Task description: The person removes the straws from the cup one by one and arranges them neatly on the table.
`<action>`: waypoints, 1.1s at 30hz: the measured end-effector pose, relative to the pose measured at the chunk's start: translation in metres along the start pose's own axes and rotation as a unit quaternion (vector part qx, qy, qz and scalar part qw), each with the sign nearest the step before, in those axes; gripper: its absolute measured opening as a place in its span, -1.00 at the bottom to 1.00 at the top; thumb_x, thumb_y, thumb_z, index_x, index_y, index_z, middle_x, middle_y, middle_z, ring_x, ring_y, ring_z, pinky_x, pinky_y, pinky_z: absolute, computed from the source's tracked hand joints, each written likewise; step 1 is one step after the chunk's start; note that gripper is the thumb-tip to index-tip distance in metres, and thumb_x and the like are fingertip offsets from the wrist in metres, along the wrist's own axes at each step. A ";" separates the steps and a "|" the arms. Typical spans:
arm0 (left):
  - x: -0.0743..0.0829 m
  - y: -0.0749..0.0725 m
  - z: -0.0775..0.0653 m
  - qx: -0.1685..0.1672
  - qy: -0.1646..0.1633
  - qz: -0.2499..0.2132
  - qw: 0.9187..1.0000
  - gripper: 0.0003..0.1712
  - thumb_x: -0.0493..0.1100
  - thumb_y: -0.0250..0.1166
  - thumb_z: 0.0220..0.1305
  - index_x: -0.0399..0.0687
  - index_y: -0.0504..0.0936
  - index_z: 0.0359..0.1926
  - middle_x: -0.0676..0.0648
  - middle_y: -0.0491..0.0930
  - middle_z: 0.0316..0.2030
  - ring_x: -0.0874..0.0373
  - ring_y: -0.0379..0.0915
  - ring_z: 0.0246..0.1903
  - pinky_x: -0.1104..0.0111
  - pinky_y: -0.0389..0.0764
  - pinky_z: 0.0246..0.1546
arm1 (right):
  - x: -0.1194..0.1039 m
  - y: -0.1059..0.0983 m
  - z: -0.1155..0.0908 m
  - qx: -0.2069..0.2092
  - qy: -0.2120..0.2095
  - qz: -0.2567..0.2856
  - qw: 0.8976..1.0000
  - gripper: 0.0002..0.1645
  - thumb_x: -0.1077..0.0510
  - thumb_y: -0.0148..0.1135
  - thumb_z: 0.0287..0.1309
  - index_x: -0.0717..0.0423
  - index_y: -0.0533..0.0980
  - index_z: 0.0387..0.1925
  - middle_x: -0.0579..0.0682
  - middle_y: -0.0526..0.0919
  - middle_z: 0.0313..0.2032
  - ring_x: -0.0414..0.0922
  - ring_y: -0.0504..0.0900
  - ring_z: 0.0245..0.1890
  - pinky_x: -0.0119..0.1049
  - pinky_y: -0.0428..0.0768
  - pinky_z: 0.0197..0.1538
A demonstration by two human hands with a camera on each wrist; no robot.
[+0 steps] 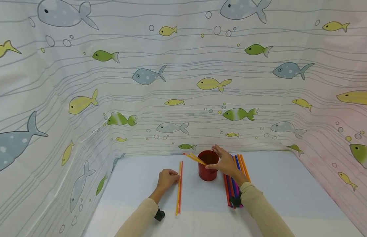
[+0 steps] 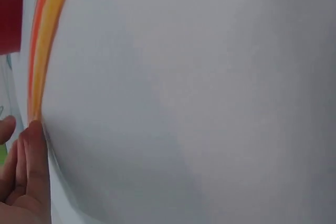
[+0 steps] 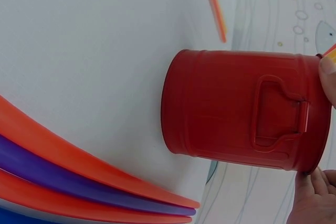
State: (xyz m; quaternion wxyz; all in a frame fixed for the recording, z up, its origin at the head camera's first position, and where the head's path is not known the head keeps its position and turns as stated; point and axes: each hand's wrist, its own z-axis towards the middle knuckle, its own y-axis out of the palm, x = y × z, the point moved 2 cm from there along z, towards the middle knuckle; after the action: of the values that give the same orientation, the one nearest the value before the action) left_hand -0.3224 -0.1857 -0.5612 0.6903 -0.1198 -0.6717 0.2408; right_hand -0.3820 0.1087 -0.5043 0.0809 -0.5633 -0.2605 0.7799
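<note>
A red metal pail (image 1: 207,172) with a loop handle on its side stands upright on the table. My right hand (image 1: 227,163) spans its mouth, holding the rim with the thumb on the near side and fingers on the far side. A few yellow and red straws (image 1: 195,158) lean out over the pail's left rim, close to the thumb. To the left, my left hand (image 1: 168,178) touches a yellow straw and a red straw (image 1: 180,187) lying side by side. In the left wrist view its fingers (image 2: 35,166) are straight, fingertips right at the straws, thumb apart.
Right of the pail lies a row of several red, purple, blue and orange straws (image 3: 94,166), partly under my right forearm. A white and pale-blue cloth covers the table (image 1: 133,184). A fish-patterned curtain (image 1: 183,69) surrounds its back and sides.
</note>
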 end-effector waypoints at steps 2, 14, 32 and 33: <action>0.006 -0.002 0.002 0.005 0.021 -0.009 1.000 -0.83 -0.31 0.45 0.10 -0.37 0.68 -0.32 -0.10 0.67 -0.50 0.14 0.62 -0.57 0.38 0.66 -0.53 | 0.000 0.000 0.000 -0.002 -0.001 0.001 1.000 0.43 -0.15 0.67 -0.34 0.08 0.04 0.50 -0.02 0.33 0.38 0.01 0.31 0.36 -0.03 0.38 0.28; 0.062 -0.011 0.011 0.060 0.173 -0.053 0.982 -0.81 -0.30 0.47 0.09 -0.17 0.73 -0.22 -0.01 0.73 -0.36 0.15 0.66 -0.34 0.42 0.67 -0.29 | -0.001 0.000 -0.001 -0.009 -0.005 0.015 1.000 0.38 -0.05 0.67 -0.28 0.07 0.02 0.51 -0.02 0.31 0.39 0.00 0.28 0.38 -0.07 0.34 0.31; 0.093 0.001 0.003 -0.017 0.218 -0.151 0.964 -0.76 -0.40 0.44 0.08 -0.31 0.70 -0.17 -0.27 0.70 -0.25 -0.14 0.65 -0.16 0.36 0.66 -0.18 | 0.000 0.001 0.000 -0.002 -0.008 0.013 1.000 0.40 -0.05 0.67 -0.29 0.04 0.02 0.51 -0.01 0.31 0.39 0.00 0.30 0.37 -0.03 0.36 0.30; 0.093 0.002 0.003 -0.015 0.217 -0.148 0.965 -0.77 -0.37 0.45 0.08 -0.27 0.71 -0.18 -0.23 0.70 -0.25 -0.10 0.66 -0.16 0.36 0.66 -0.18 | 0.000 0.001 0.000 -0.002 -0.008 0.011 1.000 0.39 -0.04 0.67 -0.29 0.04 0.02 0.51 0.01 0.30 0.39 0.01 0.30 0.36 -0.02 0.36 0.29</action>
State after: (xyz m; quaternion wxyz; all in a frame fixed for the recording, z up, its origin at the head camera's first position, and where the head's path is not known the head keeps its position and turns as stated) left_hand -0.3272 -0.1385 -0.4810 0.8456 -0.0789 -0.5195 0.0939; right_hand -0.3822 0.1077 -0.5043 0.0693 -0.5596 -0.2567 0.7850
